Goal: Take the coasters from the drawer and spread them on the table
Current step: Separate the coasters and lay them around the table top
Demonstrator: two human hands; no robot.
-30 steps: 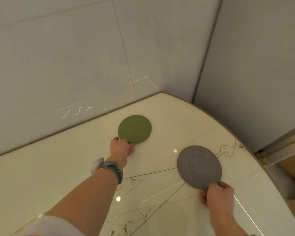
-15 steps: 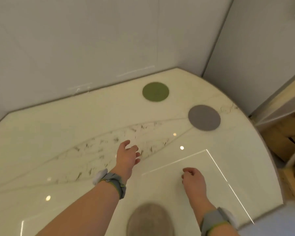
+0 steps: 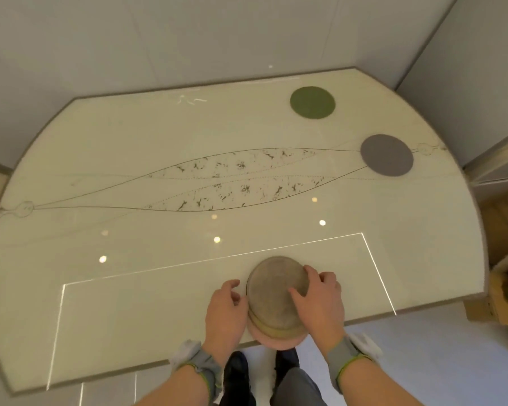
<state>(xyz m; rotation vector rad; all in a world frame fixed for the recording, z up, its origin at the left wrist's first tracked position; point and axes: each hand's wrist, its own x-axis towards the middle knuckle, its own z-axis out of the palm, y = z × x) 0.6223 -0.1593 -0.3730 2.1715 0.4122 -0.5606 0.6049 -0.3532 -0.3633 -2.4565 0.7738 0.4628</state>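
Low centre of frame: left hand (image 3: 225, 310) and right hand (image 3: 317, 300) loosely cup a stack of thin round coasters (image 3: 276, 303); light, stiff, likely best pinched at rims.

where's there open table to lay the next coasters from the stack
The whole left half of the table is bare, from the back wall down to the near edge, as is the middle strip over the leaf drawing. The far right holds the green coaster and grey coaster. Both hands crowd the stack at the near edge.
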